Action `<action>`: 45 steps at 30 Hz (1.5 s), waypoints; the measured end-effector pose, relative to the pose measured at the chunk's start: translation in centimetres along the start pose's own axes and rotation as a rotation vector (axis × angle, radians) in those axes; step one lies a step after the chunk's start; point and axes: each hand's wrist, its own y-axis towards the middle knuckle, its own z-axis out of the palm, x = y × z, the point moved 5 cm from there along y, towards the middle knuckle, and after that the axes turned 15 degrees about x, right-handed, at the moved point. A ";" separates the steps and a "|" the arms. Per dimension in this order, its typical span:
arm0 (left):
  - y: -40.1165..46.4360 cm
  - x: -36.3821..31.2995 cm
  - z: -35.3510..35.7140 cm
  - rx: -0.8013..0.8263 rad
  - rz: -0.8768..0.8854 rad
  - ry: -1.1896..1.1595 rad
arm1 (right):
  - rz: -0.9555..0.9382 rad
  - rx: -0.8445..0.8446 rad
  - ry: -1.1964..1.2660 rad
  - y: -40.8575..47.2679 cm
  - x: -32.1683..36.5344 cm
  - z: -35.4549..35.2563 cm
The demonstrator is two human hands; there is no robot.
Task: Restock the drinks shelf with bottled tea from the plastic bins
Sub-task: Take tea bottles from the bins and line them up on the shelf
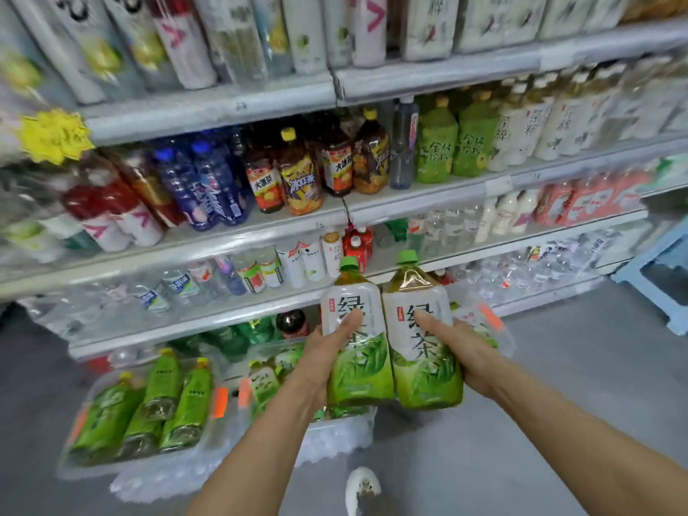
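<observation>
Two large green tea bottles with white-and-green labels and green caps are held upright side by side in front of the drinks shelf [208, 113]. My left hand [327, 351] grips the left bottle [355, 329] from its left side, thumb across the label. My right hand [461, 351] grips the right bottle [424, 337] from its right side, thumb on the label. A clear plastic bin [93, 467] on the floor at lower left holds several green-labelled tea bottles lying down. A second clear bin [335, 433] with more tea bottles sits below my left arm.
The shelves carry many drinks: dark iced tea bottles [298, 173], blue water bottles [208, 188] and green tea bottles [454, 143] on the middle level. A light blue stool [655, 270] stands at the right. Grey floor [558, 385] lies open to the right.
</observation>
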 end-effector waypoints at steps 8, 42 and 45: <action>-9.2 -5.3 -6.3 -0.083 0.132 0.002 | -0.055 0.050 -0.035 0.4 2.3 11.6; -19.5 -44.0 -34.0 0.053 0.545 0.219 | -0.458 0.255 -0.202 19.5 22.4 51.3; -20.5 -49.2 -34.5 -0.002 0.642 0.276 | -0.539 0.276 -0.264 20.4 27.4 54.1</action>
